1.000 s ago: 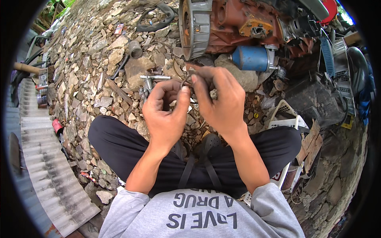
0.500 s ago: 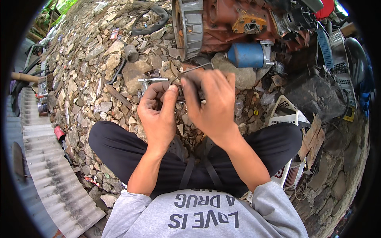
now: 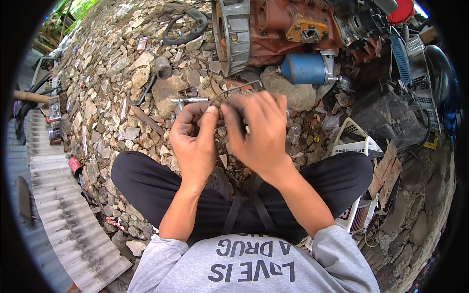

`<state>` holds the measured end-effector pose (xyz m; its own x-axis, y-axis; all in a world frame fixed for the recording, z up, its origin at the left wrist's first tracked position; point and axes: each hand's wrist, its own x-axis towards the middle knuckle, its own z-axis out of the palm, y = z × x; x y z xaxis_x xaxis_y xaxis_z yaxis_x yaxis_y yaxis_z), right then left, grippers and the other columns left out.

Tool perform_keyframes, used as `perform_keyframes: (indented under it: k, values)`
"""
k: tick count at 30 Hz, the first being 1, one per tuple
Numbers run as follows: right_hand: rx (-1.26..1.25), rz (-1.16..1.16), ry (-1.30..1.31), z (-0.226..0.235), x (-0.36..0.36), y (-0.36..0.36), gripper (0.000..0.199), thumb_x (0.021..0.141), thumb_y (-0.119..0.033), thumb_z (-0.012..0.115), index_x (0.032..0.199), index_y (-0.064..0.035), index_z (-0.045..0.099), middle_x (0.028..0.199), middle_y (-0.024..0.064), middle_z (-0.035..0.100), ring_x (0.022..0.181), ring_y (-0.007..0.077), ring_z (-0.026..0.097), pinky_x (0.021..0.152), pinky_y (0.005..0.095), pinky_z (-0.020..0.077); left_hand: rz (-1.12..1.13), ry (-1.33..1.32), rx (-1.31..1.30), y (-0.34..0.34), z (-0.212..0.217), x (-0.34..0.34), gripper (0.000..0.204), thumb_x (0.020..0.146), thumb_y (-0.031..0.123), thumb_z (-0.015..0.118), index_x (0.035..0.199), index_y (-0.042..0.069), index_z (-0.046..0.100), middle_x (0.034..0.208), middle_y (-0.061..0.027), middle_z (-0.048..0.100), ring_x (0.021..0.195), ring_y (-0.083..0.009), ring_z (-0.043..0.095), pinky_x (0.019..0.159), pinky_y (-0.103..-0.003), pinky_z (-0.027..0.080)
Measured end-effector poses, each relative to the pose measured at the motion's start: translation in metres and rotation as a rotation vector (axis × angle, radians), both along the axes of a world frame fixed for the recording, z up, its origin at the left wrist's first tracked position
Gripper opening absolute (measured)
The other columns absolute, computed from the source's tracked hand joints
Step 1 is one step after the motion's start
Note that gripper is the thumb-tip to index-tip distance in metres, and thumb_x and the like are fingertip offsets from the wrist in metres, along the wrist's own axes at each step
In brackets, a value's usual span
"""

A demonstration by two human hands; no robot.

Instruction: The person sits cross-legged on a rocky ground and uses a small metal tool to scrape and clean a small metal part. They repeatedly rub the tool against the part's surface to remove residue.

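Observation:
A thin bent metal tube (image 3: 240, 87) runs from between my fingertips toward the far right, ending in a hooked bend. My left hand (image 3: 194, 134) is closed, thumb and fingers pinching the tube's near end. Close beside it my right hand (image 3: 259, 132) is closed too, its darkened fingertips at the same end; they hide any small fitting there. On a flat stone just beyond my left hand lies a shiny metal tool with a bar (image 3: 190, 99), apparently a socket handle, partly covered by my fingers.
A rusty red engine block (image 3: 278, 46) with a blue cylindrical filter (image 3: 304, 68) stands at the far side. A white plastic basket (image 3: 352, 141) and a dark box-shaped part (image 3: 391, 117) are to the right. Broken stones cover the ground; corrugated sheets (image 3: 73, 210) lie left.
My right hand has shifted slightly nearer and turned a little at the tube's end. The tube's far end has dipped slightly. My left hand has barely moved.

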<state>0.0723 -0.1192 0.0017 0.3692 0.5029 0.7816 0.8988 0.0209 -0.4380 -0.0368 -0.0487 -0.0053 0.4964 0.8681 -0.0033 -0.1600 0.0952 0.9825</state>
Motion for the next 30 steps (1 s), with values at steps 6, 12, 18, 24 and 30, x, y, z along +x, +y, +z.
perform_keyframes:
  k: [6, 12, 18, 24, 30]
  values:
    - [0.075, -0.083, 0.109, 0.018, 0.019, 0.000, 0.011, 0.082, -0.007, 0.070, 0.090, -0.0060, 0.063, 0.078, 0.0046, 0.064, 0.071, 0.0224, 0.058, 0.070, 0.0365, 0.0376, 0.030, -0.056, 0.012, -0.001, 0.005, 0.002, 0.012, 0.093, 0.011, 0.065, 0.095, -0.001, 0.065, 0.080, 0.0031, 0.062, 0.066, -0.0011, 0.047, 0.061, -0.018, 0.038]
    - [-0.012, 0.029, 0.221, 0.021, 0.006, -0.012, 0.013, 0.081, -0.005, 0.071, 0.090, -0.0062, 0.063, 0.078, 0.0050, 0.064, 0.072, 0.0227, 0.059, 0.070, 0.0368, 0.0381, 0.053, -0.089, 0.003, -0.002, 0.010, 0.004, 0.013, 0.094, 0.011, 0.064, 0.094, -0.001, 0.064, 0.077, 0.0031, 0.060, 0.066, -0.0014, 0.047, 0.061, -0.018, 0.039]
    - [0.015, -0.010, 0.117, 0.016, 0.008, -0.001, 0.014, 0.078, -0.005, 0.071, 0.089, -0.0060, 0.062, 0.079, 0.0065, 0.063, 0.072, 0.0256, 0.059, 0.069, 0.0370, 0.0383, 0.009, -0.076, 0.126, -0.017, 0.010, 0.002, 0.008, 0.093, 0.003, 0.064, 0.099, -0.002, 0.061, 0.074, 0.0044, 0.054, 0.065, -0.0004, 0.045, 0.056, -0.016, 0.036]
    - [0.015, 0.002, 0.040, 0.009, 0.008, -0.006, 0.014, 0.079, -0.004, 0.071, 0.089, -0.0058, 0.062, 0.078, 0.0055, 0.063, 0.070, 0.0244, 0.057, 0.068, 0.0369, 0.0378, 0.024, -0.080, 0.233, -0.009, 0.011, 0.001, 0.010, 0.093, 0.003, 0.064, 0.100, -0.002, 0.060, 0.086, -0.0013, 0.062, 0.068, -0.0009, 0.048, 0.059, -0.016, 0.038]
    - [0.017, -0.018, 0.475, 0.033, 0.024, -0.023, 0.008, 0.083, -0.003, 0.071, 0.089, -0.0027, 0.066, 0.071, 0.0031, 0.063, 0.063, 0.0140, 0.055, 0.062, 0.0298, 0.0416, 0.039, -0.116, 0.579, -0.001, 0.007, -0.001, 0.012, 0.092, 0.002, 0.065, 0.102, -0.001, 0.059, 0.106, -0.0097, 0.064, 0.080, -0.0049, 0.056, 0.066, -0.018, 0.046]
